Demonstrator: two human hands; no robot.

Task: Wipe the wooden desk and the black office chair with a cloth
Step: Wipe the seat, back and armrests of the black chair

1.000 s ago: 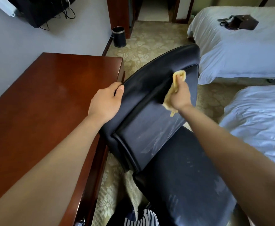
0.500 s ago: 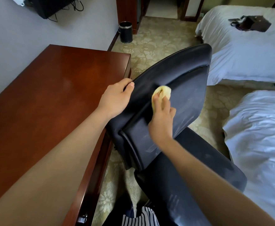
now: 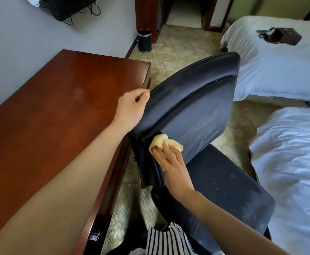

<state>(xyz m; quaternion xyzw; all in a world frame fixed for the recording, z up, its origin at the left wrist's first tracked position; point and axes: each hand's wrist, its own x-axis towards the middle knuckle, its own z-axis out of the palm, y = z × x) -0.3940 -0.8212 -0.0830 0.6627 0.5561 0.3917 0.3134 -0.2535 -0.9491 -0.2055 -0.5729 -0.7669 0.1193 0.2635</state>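
Note:
The black office chair (image 3: pixel 202 111) stands tilted beside the wooden desk (image 3: pixel 49 115), its backrest streaked with wipe marks. My left hand (image 3: pixel 130 107) grips the backrest's left edge, fingers curled round it. My right hand (image 3: pixel 172 166) presses a bunched yellow cloth (image 3: pixel 161 144) with straight fingers against the lower left of the backrest's front, close to where it meets the seat (image 3: pixel 224 192). The cloth's underside is hidden beneath my fingers.
Two beds with white sheets fill the right side, the far bed (image 3: pixel 279 70) carrying a dark bag (image 3: pixel 281 35), the near bed (image 3: pixel 293 155) close to the seat. A black bin (image 3: pixel 144 40) stands by the wall. Patterned carpet (image 3: pixel 178 50) lies beyond the chair.
My right hand has swept the cloth from the upper right of the backrest down and left to its lower corner. My left hand kept its hold on the backrest edge.

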